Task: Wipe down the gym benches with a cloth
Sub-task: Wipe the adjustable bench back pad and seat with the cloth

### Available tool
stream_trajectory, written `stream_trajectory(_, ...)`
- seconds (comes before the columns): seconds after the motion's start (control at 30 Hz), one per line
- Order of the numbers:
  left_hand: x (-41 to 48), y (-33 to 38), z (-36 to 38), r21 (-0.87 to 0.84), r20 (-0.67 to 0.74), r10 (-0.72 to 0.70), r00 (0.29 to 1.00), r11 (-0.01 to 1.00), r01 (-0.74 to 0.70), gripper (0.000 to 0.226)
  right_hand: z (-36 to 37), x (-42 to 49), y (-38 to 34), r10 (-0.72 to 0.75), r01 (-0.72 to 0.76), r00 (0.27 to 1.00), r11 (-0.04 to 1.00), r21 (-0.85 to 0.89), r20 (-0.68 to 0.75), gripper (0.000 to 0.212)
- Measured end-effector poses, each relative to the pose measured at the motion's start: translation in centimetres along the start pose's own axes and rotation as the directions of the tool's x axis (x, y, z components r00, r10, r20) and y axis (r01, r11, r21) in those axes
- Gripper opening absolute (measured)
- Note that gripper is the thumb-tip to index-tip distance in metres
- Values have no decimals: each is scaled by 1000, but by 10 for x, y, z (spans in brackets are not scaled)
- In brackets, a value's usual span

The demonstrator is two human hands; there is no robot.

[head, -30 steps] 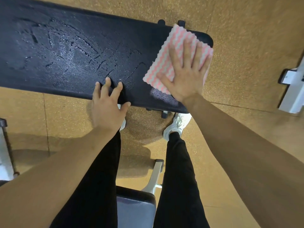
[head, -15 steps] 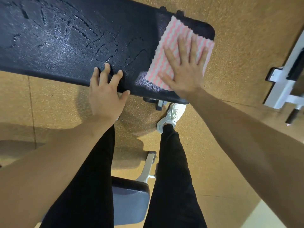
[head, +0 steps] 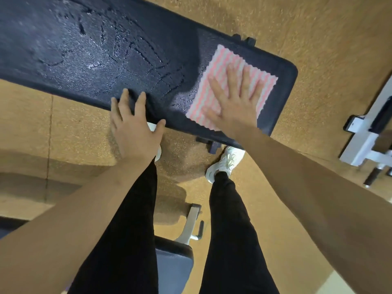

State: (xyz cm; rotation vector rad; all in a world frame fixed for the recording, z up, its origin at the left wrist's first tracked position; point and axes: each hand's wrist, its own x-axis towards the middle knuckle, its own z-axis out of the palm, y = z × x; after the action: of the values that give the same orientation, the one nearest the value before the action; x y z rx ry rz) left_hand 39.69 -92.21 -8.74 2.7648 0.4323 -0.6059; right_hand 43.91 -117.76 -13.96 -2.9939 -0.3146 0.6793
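A long black padded gym bench (head: 89, 56) runs from the upper left to the right, its surface wet with streaks. A pink-and-white striped cloth (head: 220, 77) lies flat on the bench's right end. My right hand (head: 235, 102) presses on the cloth with straight, spread fingers. My left hand (head: 133, 126) rests on the bench's near edge, fingers on top and thumb along the side.
A speckled tan floor (head: 275, 24) surrounds the bench. A white machine frame (head: 364, 141) stands at the right. Behind my black-trousered legs sits another padded seat (head: 171, 264) with a grey metal post. My white shoe (head: 224, 162) stands under the bench's end.
My right hand has slid the cloth a little toward the bench's near edge. The view has shifted, so the bench lies more slanted. My left hand stays on the edge.
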Motion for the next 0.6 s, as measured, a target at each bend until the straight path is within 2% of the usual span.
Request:
stream_trajectory(0.1,13,-12,-6,49,17,-32,999,998,31,87,-27,55,2,31,-31,999,999,33,-14,78)
stream_trajectory(0.27,23,-20,-10,123,59,7,998,992,-14,83,-53,109,-2,46,-46,999,999,19,-1,79)
stream_trajectory(0.33,24,-22,-11,159,59,29,998,987,-38,83,-53,109,-11,16,-16,1000,1000,0,0,81)
stream_trajectory(0.43,26,-27,-11,161,44,71,996,984,-78,79,-38,88,-29,-104,104,995,994,-42,6,85)
stream_trajectory(0.6,29,-42,-16,58,18,117,993,991,-118,60,-15,50,-62,-188,187,982,981,-58,-9,87)
